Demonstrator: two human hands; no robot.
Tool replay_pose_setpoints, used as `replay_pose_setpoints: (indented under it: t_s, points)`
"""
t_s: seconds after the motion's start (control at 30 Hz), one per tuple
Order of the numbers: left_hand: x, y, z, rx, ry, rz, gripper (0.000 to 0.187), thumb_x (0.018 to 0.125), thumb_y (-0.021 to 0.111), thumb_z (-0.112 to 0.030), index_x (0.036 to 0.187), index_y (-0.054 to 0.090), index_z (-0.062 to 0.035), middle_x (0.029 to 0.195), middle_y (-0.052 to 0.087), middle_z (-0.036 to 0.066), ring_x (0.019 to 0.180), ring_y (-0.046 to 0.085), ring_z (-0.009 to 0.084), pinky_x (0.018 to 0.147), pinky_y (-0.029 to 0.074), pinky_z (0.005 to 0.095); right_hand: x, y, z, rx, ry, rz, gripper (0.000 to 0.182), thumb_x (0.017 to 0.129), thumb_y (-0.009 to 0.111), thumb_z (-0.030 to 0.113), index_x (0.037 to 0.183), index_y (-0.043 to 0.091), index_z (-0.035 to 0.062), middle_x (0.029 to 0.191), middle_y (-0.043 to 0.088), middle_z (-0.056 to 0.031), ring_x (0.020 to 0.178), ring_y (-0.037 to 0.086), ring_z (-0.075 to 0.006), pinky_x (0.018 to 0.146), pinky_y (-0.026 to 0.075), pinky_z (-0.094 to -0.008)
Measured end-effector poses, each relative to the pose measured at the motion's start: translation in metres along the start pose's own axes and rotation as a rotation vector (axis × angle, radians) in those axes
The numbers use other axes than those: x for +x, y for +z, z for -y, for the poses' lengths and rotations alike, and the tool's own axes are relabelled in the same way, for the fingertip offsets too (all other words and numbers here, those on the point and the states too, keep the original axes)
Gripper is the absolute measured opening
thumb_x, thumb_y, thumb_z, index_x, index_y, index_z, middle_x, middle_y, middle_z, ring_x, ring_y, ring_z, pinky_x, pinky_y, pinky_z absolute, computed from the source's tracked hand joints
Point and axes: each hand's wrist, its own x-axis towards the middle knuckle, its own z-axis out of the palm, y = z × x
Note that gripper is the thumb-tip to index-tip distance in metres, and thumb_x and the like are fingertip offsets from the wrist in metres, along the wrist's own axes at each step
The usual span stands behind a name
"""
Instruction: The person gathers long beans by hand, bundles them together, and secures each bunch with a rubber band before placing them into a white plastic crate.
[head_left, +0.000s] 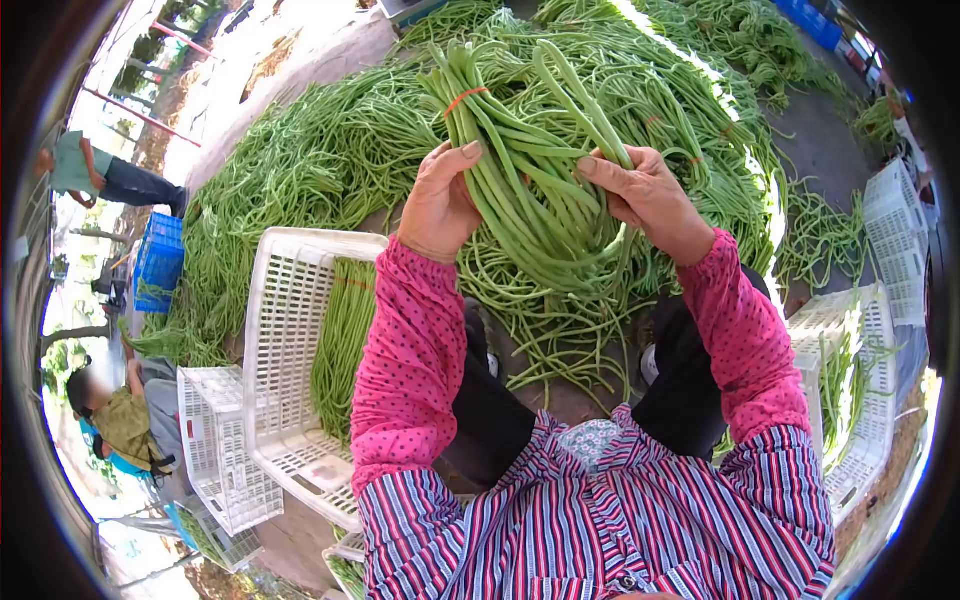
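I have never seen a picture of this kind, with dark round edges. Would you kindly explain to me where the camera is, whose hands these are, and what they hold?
There is no machine here. One camera, worn on a person's head, looks forward and down, so the two bare hands below it are the wearer's own. Pink dotted sleeves cover the forearms.

The left hand holds a bundle of long green beans with an orange-red band around it. The right hand grips a few beans.

A big bean pile spreads over the ground. The white crate beside the left arm contains more beans.
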Motion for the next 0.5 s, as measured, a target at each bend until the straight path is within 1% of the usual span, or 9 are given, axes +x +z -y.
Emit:
replay_pose_setpoints:
  t_s: [0.07, 0.17, 0.23, 0.27, 0.3, 0.37, 0.4, 0.43, 0.5]
  points:
    - [0.002, 0.000, 0.002, -0.011, 0.018, 0.005, 0.027, 0.087, 0.055, -0.008, 0.111, 0.053, 0.0026, 0.103, 0.063, 0.014, 0.088, 0.065, 0.0263, 0.081, 0.054, 0.0424, -0.001, -0.002, 0.003, 0.024, 0.002, 0.019, 0.019, 0.086, 0.067, 0.025, 0.090, 0.066, 0.0058, 0.059, 0.054, 0.0054, 0.043, 0.039, 0.0005, 0.039, 0.028, -0.0172]
    - [0.006, 0.007, 0.004, -0.012, 0.060, -0.015, 0.029, 0.087, 0.055, -0.006, 0.114, 0.051, 0.0027, 0.104, 0.063, 0.015, 0.090, 0.064, 0.0273, 0.082, 0.054, 0.0434, 0.004, -0.001, 0.000, -0.055, -0.058, -0.003, 0.025, 0.085, 0.068, 0.025, 0.097, 0.065, 0.0033, 0.070, 0.062, 0.0011, 0.048, 0.043, -0.0005, 0.043, 0.034, -0.0179]
    - [0.006, 0.014, 0.004, 0.016, 0.133, -0.081, 0.028, 0.086, 0.056, -0.002, 0.113, 0.050, 0.0018, 0.104, 0.062, 0.016, 0.089, 0.064, 0.0265, 0.080, 0.054, 0.0428, 0.016, -0.001, -0.017, -0.272, -0.430, -0.226, 0.032, 0.084, 0.070, 0.025, 0.104, 0.063, 0.0006, 0.085, 0.065, -0.0036, 0.058, 0.050, -0.0031, 0.052, 0.042, -0.0196]
    - [0.007, 0.011, 0.006, 0.017, 0.131, -0.080, 0.028, 0.086, 0.056, -0.002, 0.113, 0.050, 0.0018, 0.104, 0.062, 0.016, 0.089, 0.064, 0.0265, 0.080, 0.054, 0.0428, 0.017, -0.001, -0.019, -0.380, -0.436, -0.283, 0.035, 0.080, 0.073, 0.025, 0.102, 0.062, -0.0003, 0.088, 0.064, -0.0047, 0.071, 0.056, -0.0069, 0.063, 0.047, -0.0237]
    - [0.010, 0.007, 0.009, 0.120, 0.200, -0.100, 0.029, 0.086, 0.058, -0.002, 0.114, 0.050, 0.0013, 0.106, 0.062, 0.017, 0.092, 0.064, 0.0253, 0.082, 0.054, 0.0400, 0.015, 0.001, -0.022, -0.379, -0.437, -0.288, 0.035, 0.080, 0.073, 0.025, 0.102, 0.062, -0.0003, 0.088, 0.064, -0.0047, 0.071, 0.056, -0.0069, 0.063, 0.047, -0.0237]
    - [0.013, 0.011, 0.013, 0.226, 0.264, -0.114, 0.031, 0.085, 0.060, -0.003, 0.114, 0.050, 0.0008, 0.107, 0.061, 0.017, 0.096, 0.063, 0.0240, 0.084, 0.053, 0.0372, 0.004, 0.025, -0.017, -0.456, -0.263, -0.272, 0.041, 0.076, 0.076, 0.028, 0.101, 0.060, -0.0003, 0.085, 0.063, -0.0067, 0.077, 0.059, -0.0105, 0.068, 0.048, -0.0261]
    - [0.014, 0.019, 0.016, 0.348, 0.355, -0.156, 0.032, 0.084, 0.063, -0.002, 0.113, 0.050, 0.0002, 0.105, 0.061, 0.014, 0.093, 0.062, 0.0213, 0.082, 0.054, 0.0351, 0.003, 0.035, -0.016, -0.562, -0.270, -0.251, 0.046, 0.071, 0.079, 0.030, 0.099, 0.058, -0.0001, 0.082, 0.062, -0.0096, 0.077, 0.061, -0.0149, 0.068, 0.048, -0.0294]
    - [0.016, 0.026, 0.021, 0.469, 0.445, -0.196, 0.033, 0.082, 0.066, -0.002, 0.111, 0.050, -0.0004, 0.102, 0.062, 0.012, 0.090, 0.062, 0.0186, 0.080, 0.054, 0.0330, 0.005, 0.043, -0.025, -0.601, -0.416, -0.273, 0.050, 0.068, 0.080, 0.032, 0.099, 0.057, -0.0008, 0.083, 0.062, -0.0125, 0.075, 0.061, -0.0182, 0.069, 0.049, -0.0305]
    - [0.021, 0.040, 0.031, 0.581, 0.496, -0.206, 0.032, 0.082, 0.067, -0.003, 0.109, 0.051, -0.0008, 0.099, 0.061, 0.008, 0.086, 0.061, 0.0150, 0.076, 0.053, 0.0300, 0.014, 0.051, -0.042, -0.685, -0.498, -0.366, 0.049, 0.068, 0.080, 0.028, 0.100, 0.056, -0.0016, 0.083, 0.062, -0.0137, 0.075, 0.062, -0.0205, 0.071, 0.049, -0.0312]
